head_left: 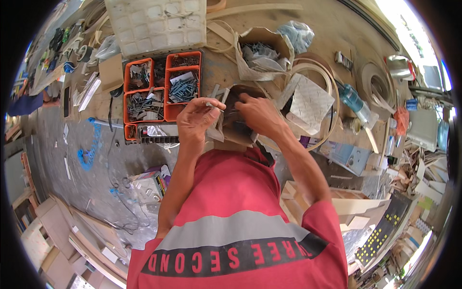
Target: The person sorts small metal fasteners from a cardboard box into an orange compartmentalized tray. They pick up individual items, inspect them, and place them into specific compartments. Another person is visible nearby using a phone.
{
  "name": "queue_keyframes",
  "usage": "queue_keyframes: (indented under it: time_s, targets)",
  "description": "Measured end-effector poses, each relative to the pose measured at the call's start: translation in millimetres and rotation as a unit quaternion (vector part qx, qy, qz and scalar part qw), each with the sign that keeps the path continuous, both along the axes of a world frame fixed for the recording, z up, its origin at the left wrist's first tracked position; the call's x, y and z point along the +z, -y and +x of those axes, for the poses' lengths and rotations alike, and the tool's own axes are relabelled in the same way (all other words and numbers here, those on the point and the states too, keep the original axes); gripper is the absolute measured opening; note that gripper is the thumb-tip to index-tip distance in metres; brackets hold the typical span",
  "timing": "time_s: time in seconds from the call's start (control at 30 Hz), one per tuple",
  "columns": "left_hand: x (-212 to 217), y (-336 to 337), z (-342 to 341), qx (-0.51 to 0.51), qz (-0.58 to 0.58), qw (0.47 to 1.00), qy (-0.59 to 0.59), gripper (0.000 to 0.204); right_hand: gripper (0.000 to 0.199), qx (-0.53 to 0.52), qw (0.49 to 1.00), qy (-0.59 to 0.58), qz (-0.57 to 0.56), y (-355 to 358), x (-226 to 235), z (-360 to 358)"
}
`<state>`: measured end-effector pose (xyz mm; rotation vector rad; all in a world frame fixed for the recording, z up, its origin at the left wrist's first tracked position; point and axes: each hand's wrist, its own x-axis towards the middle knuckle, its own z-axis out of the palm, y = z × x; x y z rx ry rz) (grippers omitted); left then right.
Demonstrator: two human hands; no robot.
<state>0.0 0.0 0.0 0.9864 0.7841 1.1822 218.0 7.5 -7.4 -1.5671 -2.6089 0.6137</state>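
My left hand (196,119) is closed in a pinch on a small metallic piece (210,104), just right of an organizer case. My right hand (260,114) reaches into an open cardboard box (237,137) close to my chest; its fingers bend down and their tips are hidden inside. Dark, thin items in that box are too shadowed to name. The organizer case has orange bins (167,111) with screws (183,90) and other small metal fasteners in them. Beyond the box stands an open carton (243,73) holding more metal fasteners.
A translucent lid (154,29) rises behind the bins. On the workbench to the right lie a white square sheet (312,103), coiled strip rolls (371,83), a blue bottle (353,98) and a clear plastic bag (296,34). A blue coiled hose (89,151) hangs at left.
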Motion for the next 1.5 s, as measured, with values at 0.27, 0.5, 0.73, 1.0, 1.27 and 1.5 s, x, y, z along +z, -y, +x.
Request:
queue_keyframes:
  time_s: [0.27,0.5,0.73,1.0,1.27,1.5]
  targets:
    - [49,-5,7,0.004,0.191,0.957,-0.217,0.019,0.02,-0.228,0.86,-0.432,0.148,35,55,-8]
    - [56,-2,29,-0.03,0.202,0.963,-0.174,0.023,0.023,-0.257,0.84,-0.449,0.166,47,61,-19]
    - [46,7,29,-0.037,0.106,0.982,-0.155,0.022,0.025,-0.243,0.862,-0.399,0.198,52,56,-20]
    - [30,15,35,-0.018,-0.118,0.993,0.006,0.013,0.023,-0.247,0.878,-0.381,0.147,52,65,-32]
    - [4,11,43,-0.022,-0.302,0.912,0.275,0.021,0.054,-0.328,0.309,-0.867,-0.212,52,34,-30]
    - [16,6,45,-0.026,-0.426,0.85,0.309,0.037,0.075,-0.303,0.616,-0.725,-0.065,48,63,-62]
